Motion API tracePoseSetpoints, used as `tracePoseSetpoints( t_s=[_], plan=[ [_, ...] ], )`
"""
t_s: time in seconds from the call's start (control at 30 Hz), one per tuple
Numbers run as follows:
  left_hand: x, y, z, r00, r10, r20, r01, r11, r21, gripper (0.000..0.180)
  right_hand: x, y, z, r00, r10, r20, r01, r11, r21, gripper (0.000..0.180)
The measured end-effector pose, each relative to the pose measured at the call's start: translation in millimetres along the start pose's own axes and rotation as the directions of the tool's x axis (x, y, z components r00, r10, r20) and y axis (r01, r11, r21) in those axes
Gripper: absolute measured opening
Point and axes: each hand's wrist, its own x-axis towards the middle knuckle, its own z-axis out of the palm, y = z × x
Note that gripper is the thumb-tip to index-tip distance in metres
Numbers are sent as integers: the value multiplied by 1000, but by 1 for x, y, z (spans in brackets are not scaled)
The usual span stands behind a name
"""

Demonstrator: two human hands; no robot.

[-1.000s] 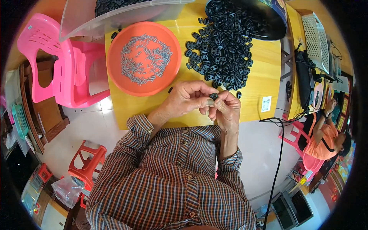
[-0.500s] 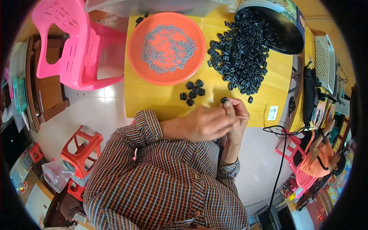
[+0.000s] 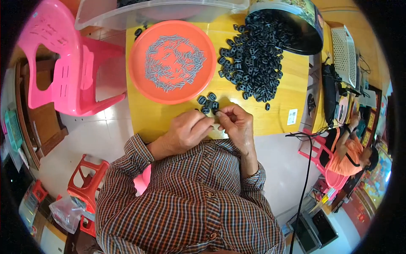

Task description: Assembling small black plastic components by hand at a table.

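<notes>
My right hand (image 3: 240,127) pinches one of the small black two-holed plastic pieces (image 3: 216,111) between thumb and fingertip, at the right side of a small group of such pieces (image 3: 202,100). Just left of it, my left hand (image 3: 187,129) is closed with its fingers curled; whatever may be in it is hidden. Beyond the hands stands a round orange-red plate (image 3: 171,98) holding many slender silver metal pieces (image 3: 192,63). At the far right a large heap of the black pieces (image 3: 258,67) spills out of a tipped round container (image 3: 313,31).
Along the far edge of the yellow table (image 3: 292,80) stands a clear plastic bin (image 3: 169,12). A white label (image 3: 292,117) lies near its right edge. A pink chair (image 3: 67,67) is at the left. A black cable (image 3: 305,186) hangs at the right, before a seated person in orange (image 3: 349,156).
Both hands have moved left to the small group, and the right hand now pinches a piece beside it. They have drawn slightly apart. The whole view has shifted a little.
</notes>
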Motion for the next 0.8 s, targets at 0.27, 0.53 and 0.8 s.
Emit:
tracePoseSetpoints(
  t_s=[0.27, 0.53, 0.8],
  plan=[
    [3, -12, 0, 996, -89, -27, 88, 996, -24, 25, -6, 2, -9, 982, 32, -186, -21, 998, 61, 8],
    [4, -15, 3, 996, -88, -26, 87, 995, -42, 25, 18, 7, -19, 758, -468, -455, 257, 855, -451, 10],
    [6, -16, 3, 995, -81, -58, 79, 996, -36, 26, 33, 0, -10, 715, -584, -385, 232, 717, -657, 15]
  ],
)
